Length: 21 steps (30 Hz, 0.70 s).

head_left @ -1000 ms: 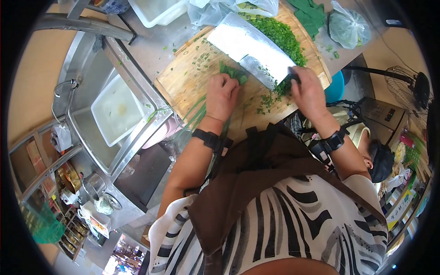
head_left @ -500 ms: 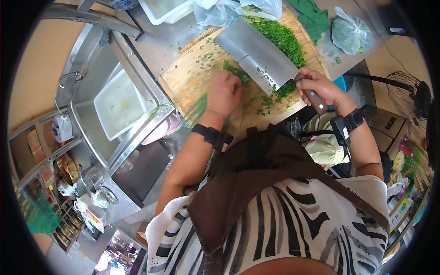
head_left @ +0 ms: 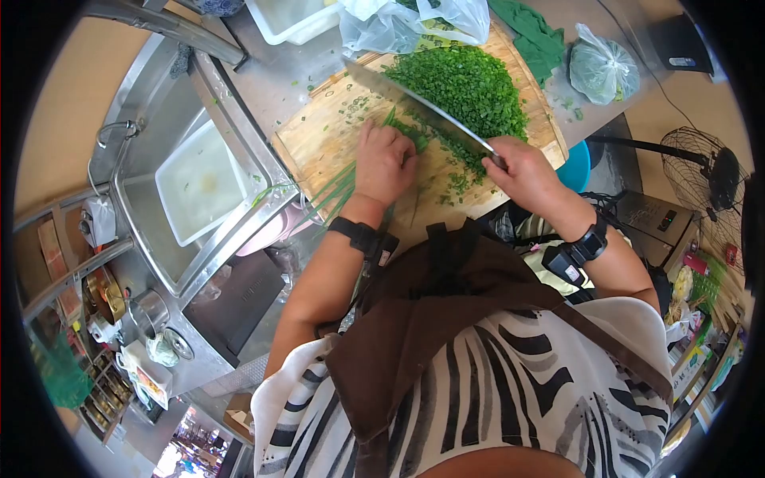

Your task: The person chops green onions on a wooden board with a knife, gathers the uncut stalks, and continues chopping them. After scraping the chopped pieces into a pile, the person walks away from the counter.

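My left hand (head_left: 386, 162) is closed over a bunch of green onions (head_left: 341, 185) on the wooden cutting board (head_left: 309, 131). Their long stalks run out past the board's left edge. In my right hand (head_left: 522, 171) is the handle of a cleaver (head_left: 422, 104), its blade standing on edge beside the cut ends of the bunch. A large heap of chopped green onions (head_left: 470, 88) lies on the far side of the blade. Smaller cut bits are scattered on the board near both hands.
A metal sink (head_left: 143, 187) with a white tub (head_left: 203, 183) in it lies to the left. Plastic bags (head_left: 398, 28), a green cloth (head_left: 532, 36) and a tied bag (head_left: 603, 68) sit behind the board. A fan (head_left: 721, 175) stands at the right.
The cleaver has turned from lying nearly flat to standing on edge, and my right hand has shifted left with it. More of the chopped heap shows. My left hand stays on the bunch.
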Motion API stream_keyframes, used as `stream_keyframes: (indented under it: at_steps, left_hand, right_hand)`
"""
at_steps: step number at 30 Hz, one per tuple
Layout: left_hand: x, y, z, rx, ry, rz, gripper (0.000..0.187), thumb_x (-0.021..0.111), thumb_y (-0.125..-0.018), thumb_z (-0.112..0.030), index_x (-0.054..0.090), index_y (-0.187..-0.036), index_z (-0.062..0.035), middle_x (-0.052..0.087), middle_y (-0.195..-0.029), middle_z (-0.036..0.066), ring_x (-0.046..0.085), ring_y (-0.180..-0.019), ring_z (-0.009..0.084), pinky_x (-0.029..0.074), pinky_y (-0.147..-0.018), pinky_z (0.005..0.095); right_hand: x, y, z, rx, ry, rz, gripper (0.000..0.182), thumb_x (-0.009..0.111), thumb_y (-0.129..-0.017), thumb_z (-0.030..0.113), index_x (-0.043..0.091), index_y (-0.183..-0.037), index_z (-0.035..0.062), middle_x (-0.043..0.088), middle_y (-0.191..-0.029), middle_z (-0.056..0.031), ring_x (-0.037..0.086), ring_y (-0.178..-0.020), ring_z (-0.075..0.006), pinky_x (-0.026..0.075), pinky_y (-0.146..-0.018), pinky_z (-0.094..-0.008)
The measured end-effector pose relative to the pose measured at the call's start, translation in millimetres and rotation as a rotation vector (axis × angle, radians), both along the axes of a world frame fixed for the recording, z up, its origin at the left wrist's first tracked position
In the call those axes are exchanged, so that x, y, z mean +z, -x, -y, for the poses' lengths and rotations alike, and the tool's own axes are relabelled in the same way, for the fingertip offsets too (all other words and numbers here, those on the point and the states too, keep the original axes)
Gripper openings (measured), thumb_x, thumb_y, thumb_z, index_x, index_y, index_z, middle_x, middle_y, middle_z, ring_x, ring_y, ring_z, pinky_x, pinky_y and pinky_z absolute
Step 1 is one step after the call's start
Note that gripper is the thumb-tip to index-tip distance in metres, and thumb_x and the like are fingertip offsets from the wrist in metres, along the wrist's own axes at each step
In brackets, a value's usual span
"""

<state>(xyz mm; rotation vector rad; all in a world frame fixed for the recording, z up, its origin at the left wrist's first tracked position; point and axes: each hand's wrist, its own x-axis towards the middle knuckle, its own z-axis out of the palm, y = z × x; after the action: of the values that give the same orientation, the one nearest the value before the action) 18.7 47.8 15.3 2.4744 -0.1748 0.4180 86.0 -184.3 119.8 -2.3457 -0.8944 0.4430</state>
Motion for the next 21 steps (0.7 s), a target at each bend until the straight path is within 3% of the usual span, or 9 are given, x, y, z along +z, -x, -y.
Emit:
stream_keyframes:
  at_steps: [5,8,10,13,14,21]
  left_hand:
    - [-6,4,0,0.004,0.09,-0.045,0.012,0.069,-0.067,-0.008,0.061,-0.075,-0.0112,0.052,-0.084,0.008,0.051,-0.084,0.0303,0.045,-0.077,0.0403]
    - [-7,4,0,-0.003,0.096,0.009,0.014,0.069,-0.067,-0.007,0.06,-0.077,-0.0101,0.052,-0.085,0.009,0.051,-0.084,0.0307,0.046,-0.072,0.0397]
    - [-6,3,0,-0.002,0.099,0.013,0.013,0.069,-0.068,-0.007,0.06,-0.077,-0.0101,0.052,-0.085,0.009,0.051,-0.084,0.0307,0.046,-0.072,0.0396]
    - [-3,1,1,0.013,0.091,0.006,0.011,0.067,-0.069,-0.007,0.06,-0.077,-0.01,0.052,-0.085,0.009,0.052,-0.085,0.0307,0.046,-0.072,0.0397]
    - [-3,2,2,0.023,0.084,-0.008,0.009,0.066,-0.07,-0.008,0.06,-0.077,-0.0099,0.052,-0.085,0.009,0.052,-0.085,0.0307,0.046,-0.073,0.04]
    - [-10,-2,6,0.037,0.052,-0.008,0.006,0.063,-0.073,-0.01,0.059,-0.076,-0.0073,0.054,-0.088,0.011,0.053,-0.084,0.0313,0.046,-0.073,0.0414]
  right_hand:
    - [-12,18,-10,0.072,0.066,0.037,0.012,0.059,-0.086,0.011,0.053,-0.091,0.0027,0.058,-0.08,-0.0171,0.06,-0.074,-0.0385,0.048,-0.063,-0.0466]
    - [-11,21,-15,0.046,0.083,-0.018,0.02,0.058,-0.086,0.01,0.056,-0.104,0.0009,0.057,-0.078,-0.0161,0.059,-0.071,-0.0357,0.047,-0.063,-0.0439]
    - [-10,16,-19,0.015,0.362,-0.132,0.022,0.057,-0.087,0.012,0.057,-0.105,0.0008,0.061,-0.083,-0.0194,0.061,-0.075,-0.0387,0.048,-0.065,-0.0464]
    - [-11,4,-13,0.027,0.222,0.063,0.02,0.055,-0.088,0.013,0.058,-0.104,0.0004,0.063,-0.084,-0.0213,0.061,-0.077,-0.0407,0.048,-0.066,-0.0482]
    - [-8,6,-12,0.024,0.179,0.13,0.013,0.053,-0.086,0.012,0.054,-0.092,-0.0006,0.062,-0.078,-0.0223,0.061,-0.073,-0.0416,0.049,-0.064,-0.0498]
    - [26,27,-7,0.039,0.334,0.118,0.008,0.052,-0.086,0.008,0.054,-0.089,0.0006,0.06,-0.074,-0.0222,0.062,-0.068,-0.0403,0.049,-0.061,-0.048]
